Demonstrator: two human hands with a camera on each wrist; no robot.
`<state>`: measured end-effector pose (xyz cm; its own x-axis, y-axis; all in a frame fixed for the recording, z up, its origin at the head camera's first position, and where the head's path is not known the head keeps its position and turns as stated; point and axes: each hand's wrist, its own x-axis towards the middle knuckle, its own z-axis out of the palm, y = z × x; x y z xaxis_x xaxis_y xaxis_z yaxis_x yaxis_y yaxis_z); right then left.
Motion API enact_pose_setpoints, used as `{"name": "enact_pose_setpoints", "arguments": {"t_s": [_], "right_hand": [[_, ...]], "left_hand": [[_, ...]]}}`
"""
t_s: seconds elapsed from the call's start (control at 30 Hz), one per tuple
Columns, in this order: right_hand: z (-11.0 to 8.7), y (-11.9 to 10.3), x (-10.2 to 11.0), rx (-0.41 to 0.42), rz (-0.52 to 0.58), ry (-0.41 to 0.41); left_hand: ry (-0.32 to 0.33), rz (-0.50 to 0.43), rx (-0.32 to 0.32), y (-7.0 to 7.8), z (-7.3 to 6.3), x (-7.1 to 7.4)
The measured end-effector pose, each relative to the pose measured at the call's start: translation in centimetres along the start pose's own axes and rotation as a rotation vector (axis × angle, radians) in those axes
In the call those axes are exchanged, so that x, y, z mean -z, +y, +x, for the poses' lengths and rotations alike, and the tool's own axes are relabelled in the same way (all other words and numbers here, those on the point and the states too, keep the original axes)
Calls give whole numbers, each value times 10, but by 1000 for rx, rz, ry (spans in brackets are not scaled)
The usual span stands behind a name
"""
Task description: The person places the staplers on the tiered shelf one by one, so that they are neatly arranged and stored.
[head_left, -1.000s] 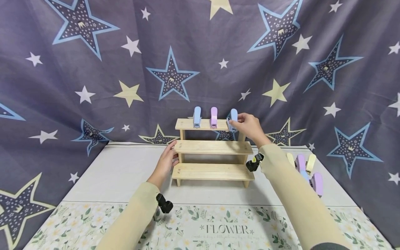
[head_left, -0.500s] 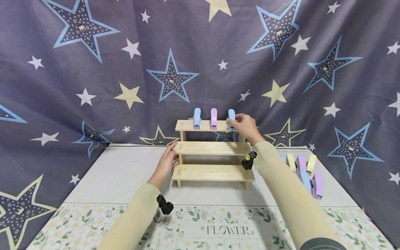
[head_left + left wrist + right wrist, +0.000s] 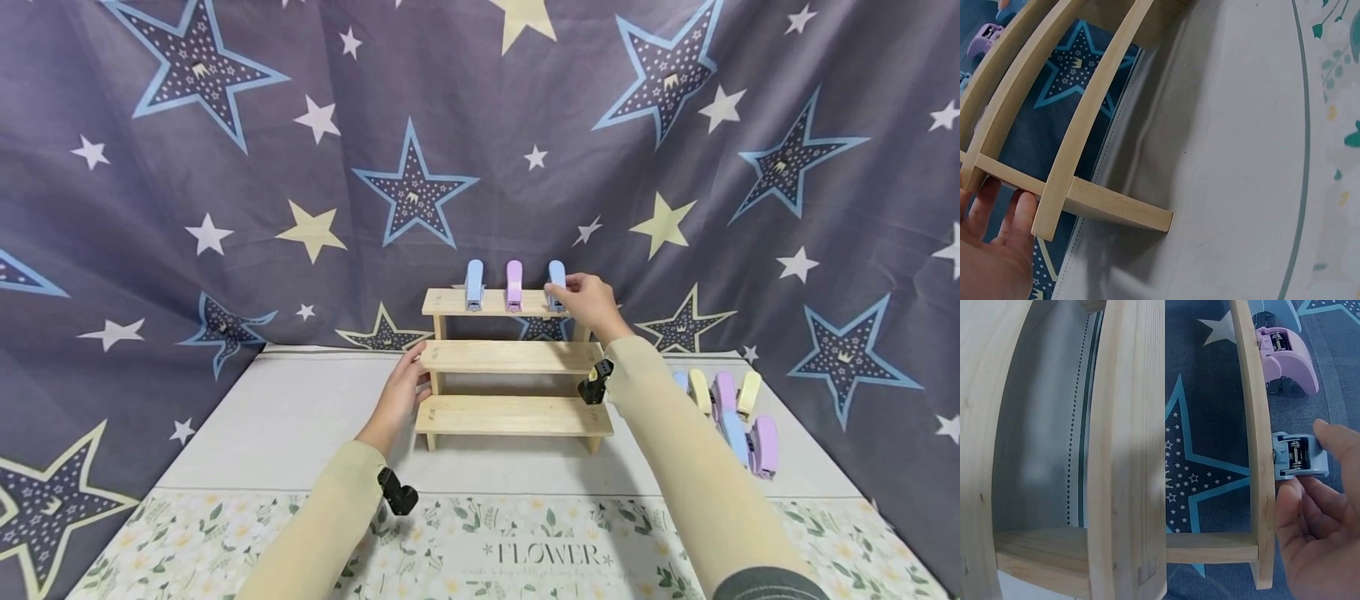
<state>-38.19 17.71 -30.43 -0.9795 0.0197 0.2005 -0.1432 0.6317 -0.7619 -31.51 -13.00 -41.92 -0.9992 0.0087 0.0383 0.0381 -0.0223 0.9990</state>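
Observation:
A three-tier wooden shelf stand [image 3: 513,357] stands in the middle of the table. My left hand [image 3: 396,393] holds its left end; in the left wrist view the fingers [image 3: 1019,215] reach around the side support by the middle board. My right hand [image 3: 592,304] pinches a light-blue stapler [image 3: 557,279] at the right of the top board, its finger and thumb on opposite sides in the right wrist view, where the stapler's base [image 3: 1279,456] meets the board. Left of it on the same board stand a purple stapler [image 3: 513,283] and another blue stapler [image 3: 475,283].
Several more staplers lie right of the stand, among them a yellow stapler [image 3: 748,393], a purple stapler [image 3: 765,446] and a blue stapler [image 3: 735,437]. A star-patterned curtain [image 3: 480,108] hangs close behind. A floral cloth [image 3: 420,550] covers the table's front.
The right hand has turned the tilted blue stapler straighter and moved it slightly left onto the top board. Over the last half second it barely moves. The left hand keeps its hold.

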Motion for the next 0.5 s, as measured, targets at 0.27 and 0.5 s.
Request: {"name": "enact_pose_setpoints", "arguments": {"t_s": [0.27,0.5], "right_hand": [[-6,2,2,23,42,-2],[-10,12,10,75,30,-6]], "left_hand": [[9,6,-6,1,-1,-1],[14,21,-5,1,-1,0]]}}
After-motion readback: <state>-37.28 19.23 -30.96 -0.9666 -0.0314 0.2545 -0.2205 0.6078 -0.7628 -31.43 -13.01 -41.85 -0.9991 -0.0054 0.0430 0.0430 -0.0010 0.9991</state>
